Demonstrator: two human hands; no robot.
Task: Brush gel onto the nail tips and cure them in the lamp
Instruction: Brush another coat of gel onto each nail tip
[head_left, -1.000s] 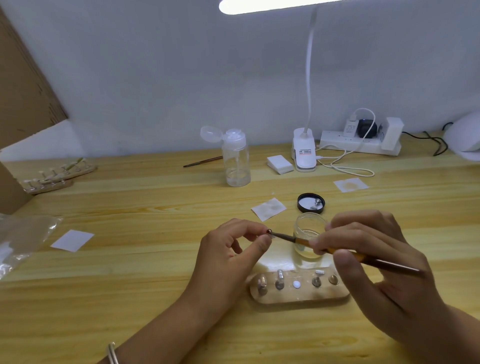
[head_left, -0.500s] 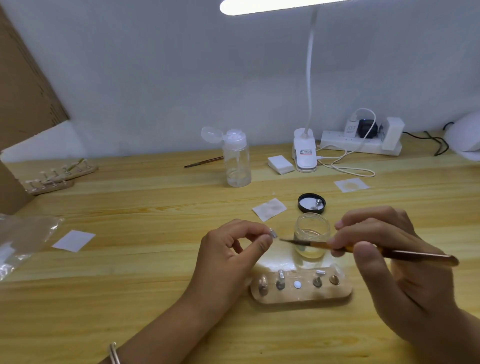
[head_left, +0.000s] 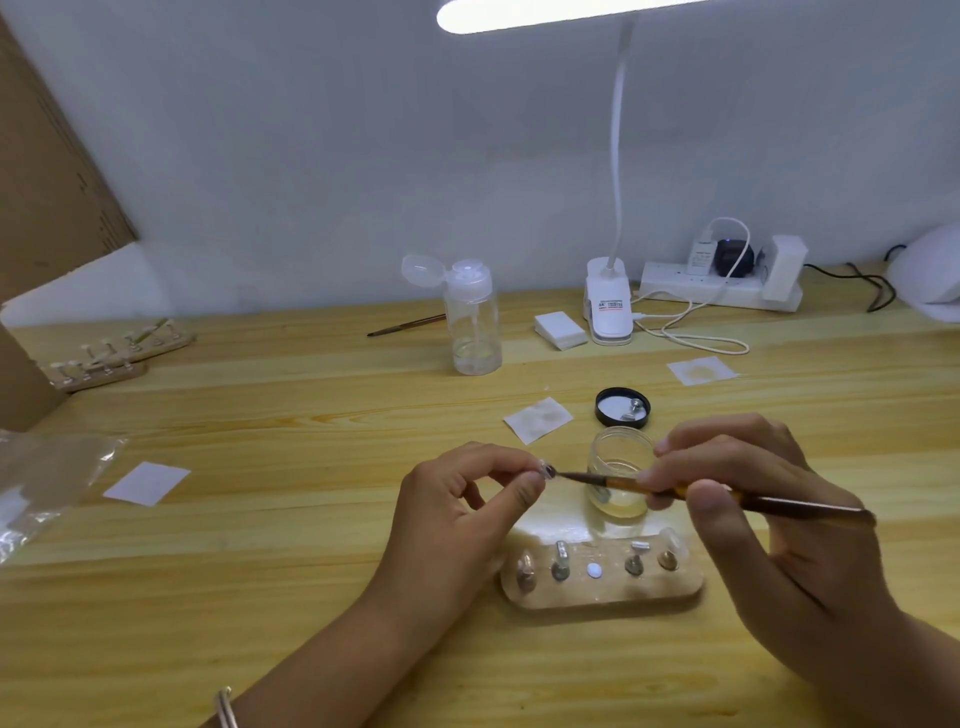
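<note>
Near the middle of the pale wooden table (head_left: 260, 519), the left hand (head_left: 467, 499) is pinching a small glossy nail tip (head_left: 545, 470) between thumb and forefinger, holding it raised above the tabletop, just left of a short clear glass jar (head_left: 621, 441). The right hand (head_left: 727, 478) is gripping a thin brown-handled brush (head_left: 613, 482) like a pen, fingers curled round the shaft by the golden ferrule, and the bristles are touching the tip's face. A tip like this is probably going to handle as almost weightless, stiff but thin, and slippery once wet, so the pinch is best sitting on its base or side edges, off the coated face. Just below both hands an oval light-wood holder (head_left: 597, 597) is carrying four more tips on little stands, with a bare white spot at its centre. The jar is standing right behind the brush, so a wide stroke is risking a knock. Open tabletop is lying to the left; to the right, a black round lid (head_left: 622, 408) and a white domed housing (head_left: 930, 275) at the far edge, possibly the curing lamp, are sitting well apart.
</note>
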